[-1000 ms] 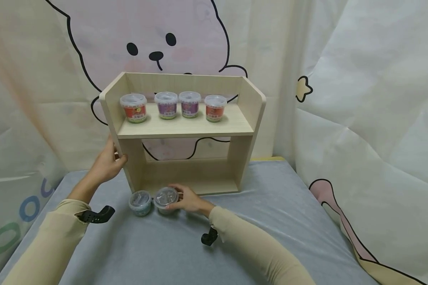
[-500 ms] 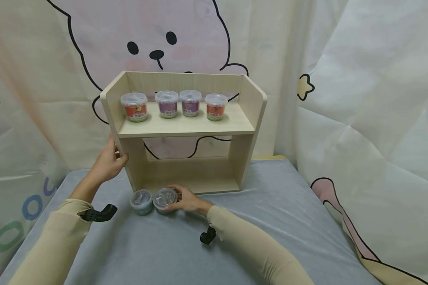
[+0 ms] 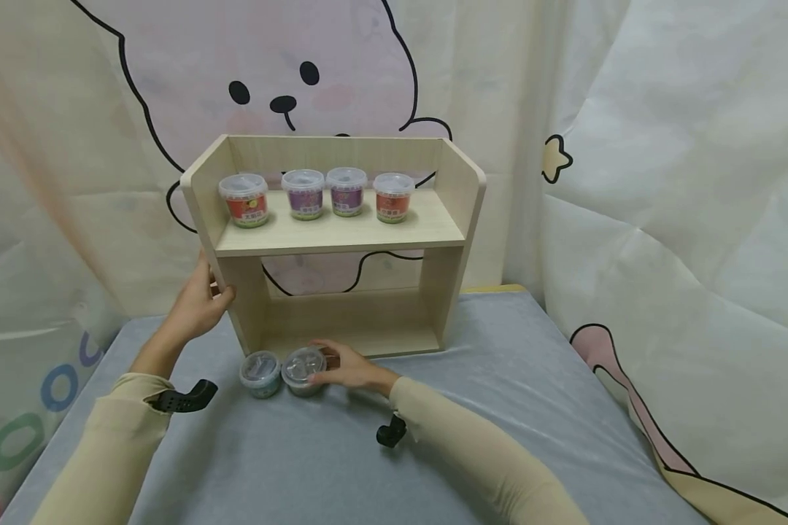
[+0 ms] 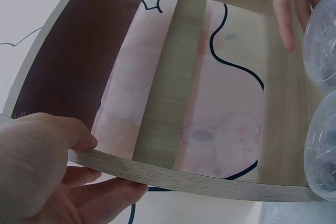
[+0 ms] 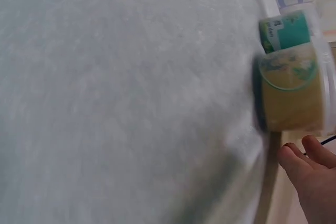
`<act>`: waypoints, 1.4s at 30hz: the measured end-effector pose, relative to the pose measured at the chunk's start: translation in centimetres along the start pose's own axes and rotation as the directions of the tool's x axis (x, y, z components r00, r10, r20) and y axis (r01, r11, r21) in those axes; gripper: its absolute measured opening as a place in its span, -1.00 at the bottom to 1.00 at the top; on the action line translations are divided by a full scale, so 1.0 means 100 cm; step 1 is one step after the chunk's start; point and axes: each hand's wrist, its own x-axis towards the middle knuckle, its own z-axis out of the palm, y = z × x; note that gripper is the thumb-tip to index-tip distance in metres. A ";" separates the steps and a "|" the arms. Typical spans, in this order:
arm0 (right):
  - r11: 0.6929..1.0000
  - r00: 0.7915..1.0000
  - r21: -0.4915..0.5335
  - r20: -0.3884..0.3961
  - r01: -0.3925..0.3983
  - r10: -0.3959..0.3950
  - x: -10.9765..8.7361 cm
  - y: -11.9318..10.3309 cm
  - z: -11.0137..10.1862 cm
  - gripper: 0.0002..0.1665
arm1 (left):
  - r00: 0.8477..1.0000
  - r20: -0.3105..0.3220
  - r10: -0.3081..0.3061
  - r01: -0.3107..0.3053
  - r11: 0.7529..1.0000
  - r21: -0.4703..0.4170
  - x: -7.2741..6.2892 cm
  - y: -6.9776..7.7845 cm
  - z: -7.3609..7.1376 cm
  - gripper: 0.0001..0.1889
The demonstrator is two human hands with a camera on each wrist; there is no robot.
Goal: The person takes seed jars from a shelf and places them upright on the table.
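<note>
My left hand [image 3: 200, 302] grips the left side panel of a light wooden shelf [image 3: 341, 244]. In the left wrist view, its thumb lies over the panel's edge and its fingers are on the outer side. My right hand [image 3: 351, 367] is beside a clear-lidded plastic tub [image 3: 304, 370] on the table, before the shelf's lower left corner. The right wrist view shows relaxed fingertips [image 5: 294, 158] just short of this tan tub [image 5: 294, 103]. A second lidded tub [image 3: 260, 373], with a green label [image 5: 291, 31], stands close to its left.
On the upper shelf board stand several lidded tubs, red-labelled ones [image 3: 246, 208] at the ends and purple-labelled ones [image 3: 304, 200] between them. A grey-blue cloth [image 3: 289, 467] covers the table. Printed curtains [image 3: 663, 219] hang behind and at the sides.
The right hand has loosened slightly and shifted a little to the right beside the tub. The left hand, shelf and tubs stay as they were; the view shifts slightly.
</note>
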 end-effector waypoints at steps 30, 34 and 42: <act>0.945 0.941 -0.126 -0.117 0.303 -0.317 -0.089 -0.123 -0.117 -0.33 | 0.998 -0.047 -0.029 0.032 0.998 0.061 0.000 -0.003 0.004 -0.09; 0.919 0.895 -0.137 -0.212 0.369 -0.392 -0.091 -0.147 -0.139 -0.35 | 0.998 -0.055 -0.023 0.026 0.998 0.055 0.002 -0.003 0.004 -0.09; 0.933 0.812 -0.066 -0.472 0.355 -0.343 -0.082 -0.159 -0.179 -0.41 | 0.998 -0.058 -0.026 0.030 0.998 0.060 0.000 -0.004 0.005 -0.09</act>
